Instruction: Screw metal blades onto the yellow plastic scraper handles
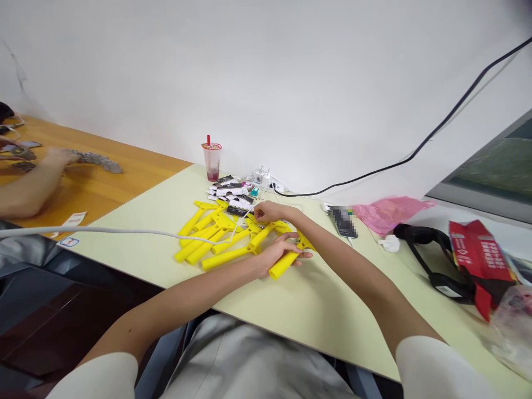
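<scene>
My left hand (277,255) is closed around a yellow plastic scraper handle (283,266), its round grip pointing down toward the front edge of the table. The wider head of that handle lies partly behind my right forearm. Farther back, my right hand (268,211) is curled with the fingertips turned down; whatever they hold, if anything, is hidden. Several more yellow scraper handles (201,244) lie in a loose pile to the left of both hands. Just behind the pile are small black-and-white boxes (230,191).
A white cable (124,230) crosses above the pile. Behind stand a drink cup (212,163) with a red straw and plugged-in chargers (261,176). To the right lie a phone (344,221), a pink bag (390,213) and black headphone-like gear (432,260). At left, another person's arm (37,188) rests on a wooden table.
</scene>
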`<act>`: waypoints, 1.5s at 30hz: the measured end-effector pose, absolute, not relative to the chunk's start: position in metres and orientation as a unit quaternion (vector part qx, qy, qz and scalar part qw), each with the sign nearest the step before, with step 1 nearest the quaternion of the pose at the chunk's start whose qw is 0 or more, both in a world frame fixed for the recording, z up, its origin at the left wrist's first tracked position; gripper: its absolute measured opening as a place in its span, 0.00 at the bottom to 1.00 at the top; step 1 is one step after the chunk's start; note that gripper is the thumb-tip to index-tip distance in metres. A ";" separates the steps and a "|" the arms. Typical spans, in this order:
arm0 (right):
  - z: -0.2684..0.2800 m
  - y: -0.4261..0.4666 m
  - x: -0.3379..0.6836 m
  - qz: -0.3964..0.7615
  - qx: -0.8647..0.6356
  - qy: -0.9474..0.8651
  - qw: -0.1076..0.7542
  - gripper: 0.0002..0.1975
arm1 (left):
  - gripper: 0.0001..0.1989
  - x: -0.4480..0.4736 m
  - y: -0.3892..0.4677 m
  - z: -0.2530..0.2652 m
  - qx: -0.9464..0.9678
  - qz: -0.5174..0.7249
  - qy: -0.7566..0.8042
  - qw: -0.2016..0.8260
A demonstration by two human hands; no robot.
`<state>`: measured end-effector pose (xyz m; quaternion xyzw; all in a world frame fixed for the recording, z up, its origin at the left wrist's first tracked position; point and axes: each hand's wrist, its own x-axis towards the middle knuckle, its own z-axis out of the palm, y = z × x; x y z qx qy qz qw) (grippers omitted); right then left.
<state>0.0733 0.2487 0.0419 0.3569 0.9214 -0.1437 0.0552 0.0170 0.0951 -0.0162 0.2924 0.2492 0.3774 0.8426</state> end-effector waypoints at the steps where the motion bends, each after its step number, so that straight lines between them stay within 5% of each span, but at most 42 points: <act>1: 0.042 0.249 0.075 -0.139 0.361 0.920 0.053 0.08 | 0.35 0.017 0.095 -0.016 0.295 0.377 0.250 0.841; 14: 0.048 0.248 0.088 -0.142 0.384 0.912 0.030 0.05 | 0.33 0.016 0.094 -0.012 0.297 0.371 0.276 0.835; 27: 0.107 0.197 0.218 -0.187 0.472 0.831 -0.227 0.07 | 0.31 0.006 0.107 -0.009 0.274 0.441 0.290 0.804; 45: 0.112 0.189 0.258 -0.211 0.498 0.827 -0.154 0.04 | 0.35 -0.026 0.160 -0.009 0.229 0.587 0.332 0.702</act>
